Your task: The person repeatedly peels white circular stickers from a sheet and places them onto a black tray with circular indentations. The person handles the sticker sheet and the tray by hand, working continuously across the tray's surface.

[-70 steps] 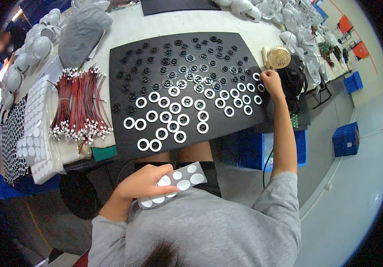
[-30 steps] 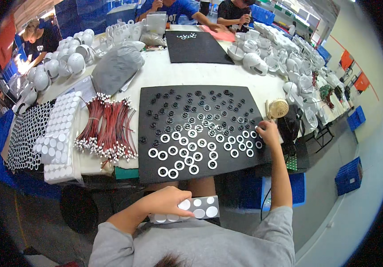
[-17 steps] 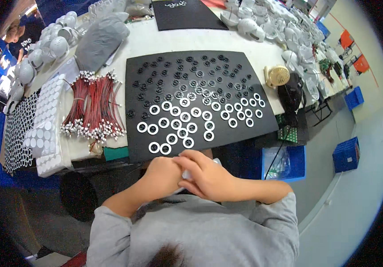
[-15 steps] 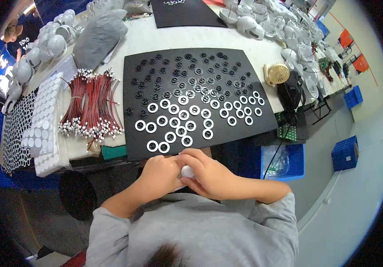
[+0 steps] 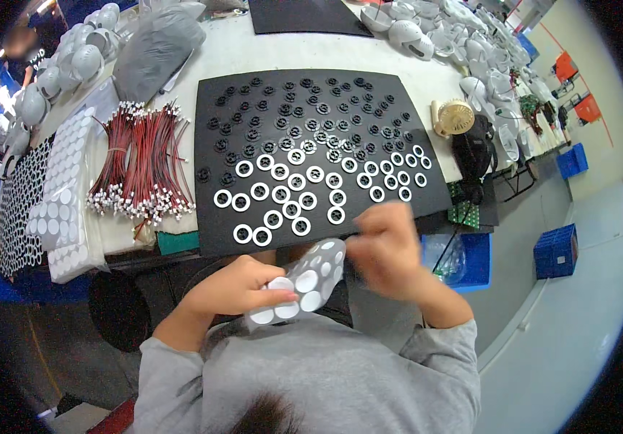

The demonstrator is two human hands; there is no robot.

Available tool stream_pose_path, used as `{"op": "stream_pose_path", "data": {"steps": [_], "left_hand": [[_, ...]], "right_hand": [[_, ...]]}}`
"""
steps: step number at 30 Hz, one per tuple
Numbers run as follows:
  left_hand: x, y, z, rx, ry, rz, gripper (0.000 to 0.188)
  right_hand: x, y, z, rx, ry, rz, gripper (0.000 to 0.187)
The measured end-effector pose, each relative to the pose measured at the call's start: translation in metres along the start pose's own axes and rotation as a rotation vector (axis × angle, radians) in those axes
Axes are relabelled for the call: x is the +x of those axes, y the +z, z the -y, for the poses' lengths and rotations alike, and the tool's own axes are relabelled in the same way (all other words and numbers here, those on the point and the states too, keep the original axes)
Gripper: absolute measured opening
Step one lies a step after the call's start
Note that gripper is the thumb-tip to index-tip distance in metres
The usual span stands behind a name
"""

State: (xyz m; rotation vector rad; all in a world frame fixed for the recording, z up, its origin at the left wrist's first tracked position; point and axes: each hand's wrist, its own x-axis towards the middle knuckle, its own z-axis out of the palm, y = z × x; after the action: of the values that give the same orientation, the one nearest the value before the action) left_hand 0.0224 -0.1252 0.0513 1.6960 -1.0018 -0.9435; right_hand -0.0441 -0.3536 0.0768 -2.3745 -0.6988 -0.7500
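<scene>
My left hand (image 5: 235,288) grips a limp, translucent sheet of round white stickers (image 5: 307,281) between thumb and fingers, just off the near edge of a black foam board (image 5: 215,230). Close to the sheet's far right corner is my right hand (image 5: 391,249). Its fingers are curled and smeared by motion, so what they hold, if anything, does not show. Rows of small black round parts (image 5: 286,110) lie on the board. Those toward the near side carry white rings (image 5: 235,233) on top.
Left of the board lie bundled red-and-black wires (image 5: 141,163), stacked sheets of white round stickers (image 5: 73,170) and a sheet of rings (image 5: 28,206). A small cream fan (image 5: 455,117) and a black bag (image 5: 473,148) stand right. White domed housings (image 5: 407,36) crowd the far table.
My hands have come apart. The sticker sheet now hangs unfolded from my left hand, while my right hand has moved right and up toward the board's edge.
</scene>
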Motion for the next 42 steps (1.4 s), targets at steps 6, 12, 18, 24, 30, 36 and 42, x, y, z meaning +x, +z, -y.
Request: {"op": "stream_pose_path", "data": {"steps": [6, 12, 18, 24, 30, 36, 42], "left_hand": [[-0.004, -0.003, 0.004, -0.112, -0.059, -0.068, 0.024], [0.004, -0.005, -0.001, -0.081, -0.057, -0.011, 0.025], [0.002, -0.003, 0.006, -0.119, -0.052, -0.017, 0.026], [-0.011, -0.009, 0.013, -0.183, -0.141, -0.054, 0.026], [-0.005, -0.005, 0.011, -0.182, -0.098, -0.014, 0.026], [-0.005, -0.003, 0.015, -0.215, -0.102, -0.034, 0.026], [-0.017, -0.006, 0.026, -0.212, -0.148, -0.156, 0.026]], "right_hand": [[0.018, -0.001, -0.005, 0.137, 0.157, 0.165, 0.023], [0.017, 0.035, 0.011, 0.188, -0.054, 0.323, 0.016], [0.018, 0.031, 0.014, 0.091, -0.024, 0.394, 0.021], [0.024, 0.019, -0.005, 0.142, 0.102, 0.402, 0.016], [0.020, 0.038, 0.011, 0.109, -0.065, 0.442, 0.020], [0.017, 0.037, 0.015, 0.044, -0.048, 0.432, 0.017], [0.022, 0.004, -0.043, 0.227, 0.420, 0.250, 0.005]]}}
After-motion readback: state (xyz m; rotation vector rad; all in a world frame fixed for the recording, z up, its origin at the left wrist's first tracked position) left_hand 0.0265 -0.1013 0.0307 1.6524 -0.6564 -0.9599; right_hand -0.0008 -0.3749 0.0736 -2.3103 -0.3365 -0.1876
